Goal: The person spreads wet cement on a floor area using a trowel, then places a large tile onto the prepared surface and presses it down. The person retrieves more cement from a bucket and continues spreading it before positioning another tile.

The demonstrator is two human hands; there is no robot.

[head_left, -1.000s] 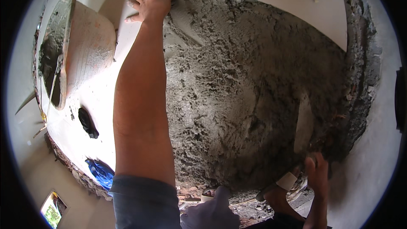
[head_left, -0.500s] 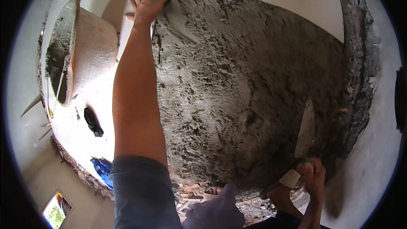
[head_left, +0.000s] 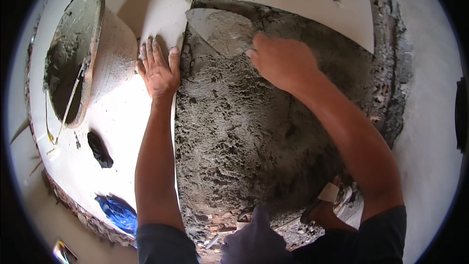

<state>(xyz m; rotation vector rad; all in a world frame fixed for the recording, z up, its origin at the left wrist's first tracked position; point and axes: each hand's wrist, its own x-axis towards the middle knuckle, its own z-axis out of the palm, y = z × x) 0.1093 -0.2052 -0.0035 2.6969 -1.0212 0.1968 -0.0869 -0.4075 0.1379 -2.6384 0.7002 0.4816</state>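
Note:
My left hand [head_left: 159, 71] lies flat, fingers apart, on the white tile [head_left: 122, 117] along the left edge of a rough grey mortar bed [head_left: 234, 137]. My right hand [head_left: 281, 63] is closed on a trowel; its handle is hidden in my fingers. The trowel's broad, mortar-coated blade [head_left: 217, 29] rests over the upper left part of the bed, near the corner where it meets the tiles. Ridged and pitted mortar covers the middle, darker toward the lower right.
A mortar-crusted bucket [head_left: 112, 54] with a rope handle stands at upper left. A black item [head_left: 100, 149] and blue cloth [head_left: 115, 212] lie lower left. A broken rubble strip [head_left: 391, 83] borders the pale surface at right. My sandalled feet [head_left: 320, 210] are at the bottom.
My left hand has moved down from the top edge onto the left tile. My right hand has swept from the lower right to the upper middle, carrying the trowel.

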